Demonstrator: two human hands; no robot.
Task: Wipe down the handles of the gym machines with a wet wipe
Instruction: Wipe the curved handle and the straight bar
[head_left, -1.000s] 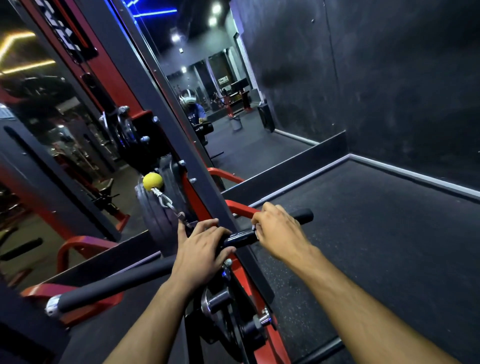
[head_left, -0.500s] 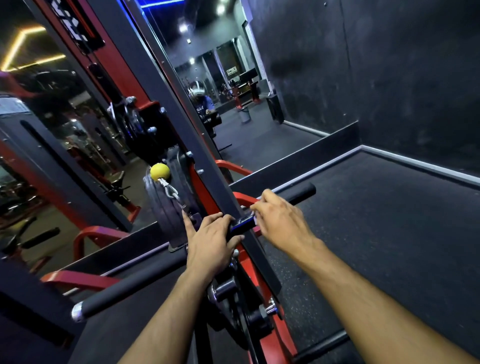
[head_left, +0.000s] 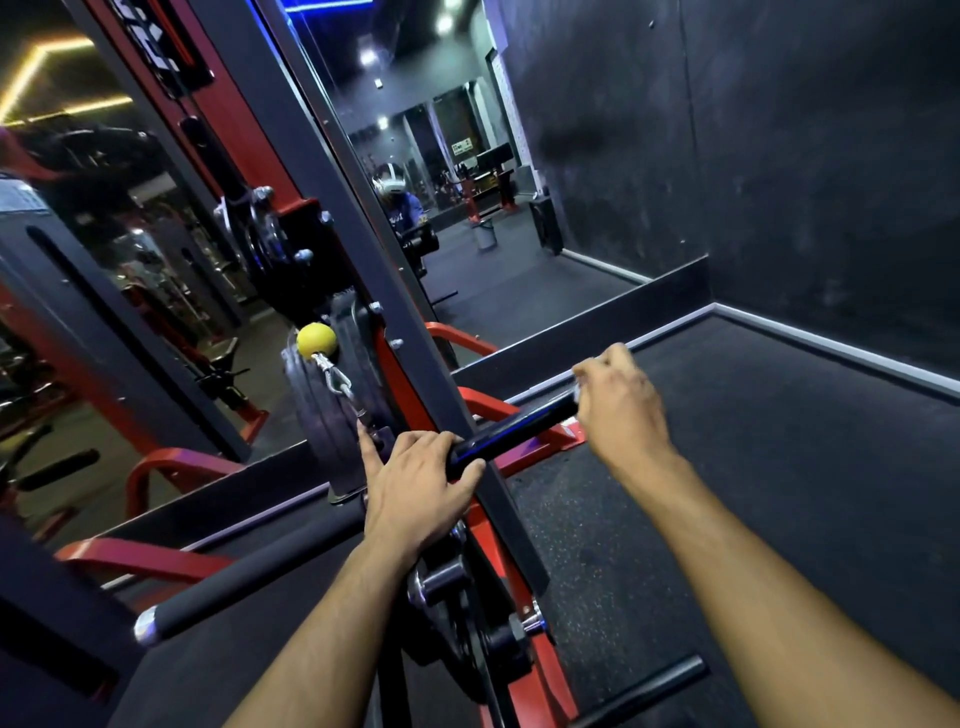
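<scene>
Dim gym lit by ceiling spots and blue strip glare; edges bend, right hand blurred.

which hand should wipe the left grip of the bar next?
Probably right: the right hand holds the wipe at the bar's right end, while the left hand steadies the bar's middle.

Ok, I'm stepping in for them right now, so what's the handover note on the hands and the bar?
Left hand: grips the middle of the long black cable-machine bar.
Right hand: curled at the bar's right end, pinching a bit of white wipe.
Done: the right half shines wet, seemingly wiped.
Left: the matte foam grip on the left, then other machines' handles.
</scene>
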